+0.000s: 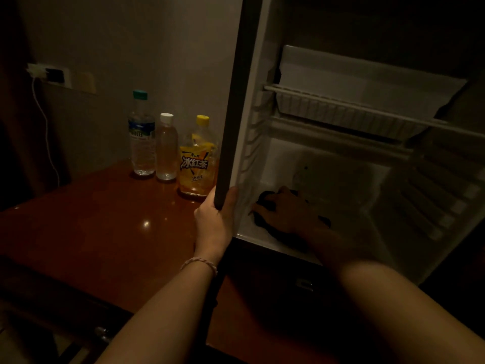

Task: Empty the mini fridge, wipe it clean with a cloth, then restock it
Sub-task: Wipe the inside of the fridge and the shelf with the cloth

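glossy reddish wood table (91, 227), clear plastic bottles (166, 148), smooth white plastic fridge walls (283, 164), dark cloth (265, 222).

The left hand (214, 219) grips the fridge door (231, 106) edge. Right of it, the right hand (286, 212) presses a dark cloth (265, 199) onto the fridge floor (252, 227).

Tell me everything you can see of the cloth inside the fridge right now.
The cloth is dark, looks black, soft and bunched into a crumpled wad. It lies on the white floor of the fridge, near the front left corner. The right hand rests flat on top of it, fingers spread toward the left wall, covering most of it; dark edges show around the hand. The dim light hides its weave and whether it is wet.
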